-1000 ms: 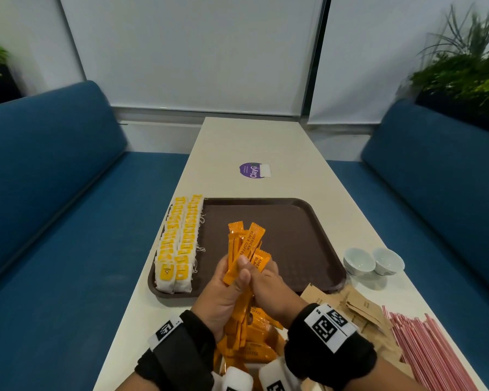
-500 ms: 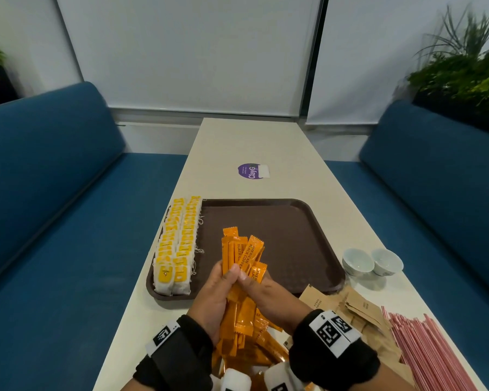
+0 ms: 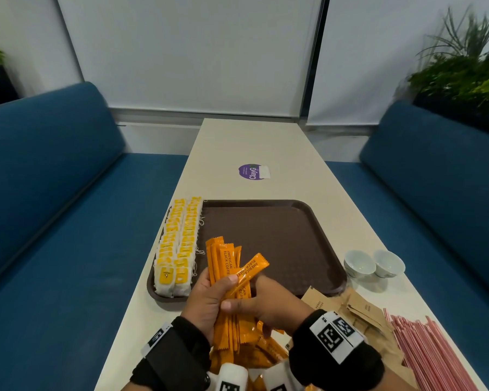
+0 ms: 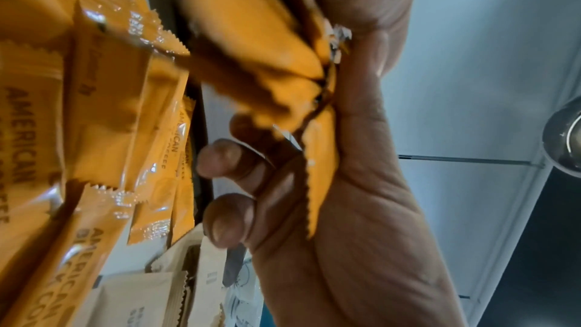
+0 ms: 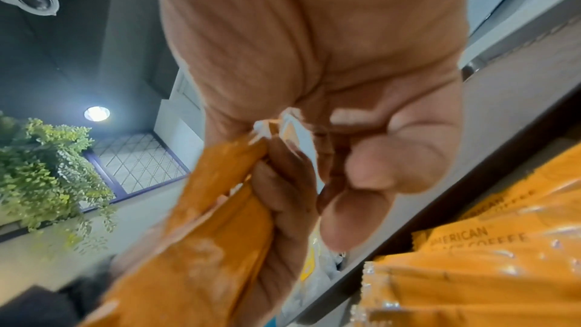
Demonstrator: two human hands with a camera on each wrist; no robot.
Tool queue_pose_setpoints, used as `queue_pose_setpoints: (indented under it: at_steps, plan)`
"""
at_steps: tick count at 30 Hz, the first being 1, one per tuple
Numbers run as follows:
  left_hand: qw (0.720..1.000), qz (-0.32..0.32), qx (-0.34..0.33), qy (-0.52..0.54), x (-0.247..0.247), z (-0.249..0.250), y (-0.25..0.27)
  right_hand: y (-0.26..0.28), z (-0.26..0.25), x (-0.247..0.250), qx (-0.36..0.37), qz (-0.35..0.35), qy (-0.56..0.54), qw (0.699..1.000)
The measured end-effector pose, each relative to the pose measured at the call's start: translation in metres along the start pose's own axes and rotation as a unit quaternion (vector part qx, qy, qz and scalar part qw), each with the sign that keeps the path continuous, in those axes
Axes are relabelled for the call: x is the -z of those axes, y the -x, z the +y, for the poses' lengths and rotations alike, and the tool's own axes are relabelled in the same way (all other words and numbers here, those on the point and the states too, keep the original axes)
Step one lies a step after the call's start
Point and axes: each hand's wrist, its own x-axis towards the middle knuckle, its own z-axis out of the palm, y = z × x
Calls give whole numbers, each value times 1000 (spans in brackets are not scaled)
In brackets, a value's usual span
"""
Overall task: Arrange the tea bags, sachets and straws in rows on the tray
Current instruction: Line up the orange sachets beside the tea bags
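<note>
Orange foil coffee sachets (image 3: 226, 280) fill our left hand (image 3: 206, 299), whose fingers (image 4: 231, 220) curl round the bundle and hold it upright above the near edge of the dark brown plastic tray (image 3: 268, 235). Our right hand (image 3: 268, 301) meets it from the other side, thumb and fingers (image 5: 352, 223) closed on the same sticks. A second ago the bundle stood fairly square in both hands; now one orange sachet (image 3: 250, 270) has swung out slantwise to the right of the rest, its top end clear of the bunch. We judge the right hand is drawing it out or turning it to match the others, so the sachets are being squared up before they go down, and none lies on the tray yet.

Just below the fingers a loose heap of the same orange sachets (image 3: 261, 348) waits on the pale desk (image 3: 266, 142). Left of the fingers, two rows of white tea bags with yellow tags (image 3: 178, 246) lie along the tray's left side, unchanged. That row looks done; the tray's bare middle is where the sachets should go next.

Right of the fingers lie brown paper sachets (image 3: 359, 306), and beyond them pink paper straws (image 3: 424, 354), both on the desk, not yet arranged. Two small white cups (image 3: 374, 263) stand beside the tray's right rim.
</note>
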Motion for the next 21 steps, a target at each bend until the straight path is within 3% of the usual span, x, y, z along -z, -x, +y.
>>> queue_pose_setpoints:
  at_steps: [5, 11, 14, 17, 21]
  plan:
    - [999, 35, -27, 12, 3, 4, 1, 5, 2, 1, -59, 22, -76, 995]
    - [997, 69, -42, 3, 12, 8, 1, 8, -1, 14, -50, 23, -60, 997]
    - [996, 76, -38, 3, 22, 16, 2, -2, -7, 38, -25, 97, -57, 993]
    - [996, 82, -15, -11, 35, 20, 2, -36, -16, 72, 18, 190, 37, 981]
    - [997, 73, 29, -22, 48, 23, 1, -106, -31, 105, 40, 230, 139, 962]
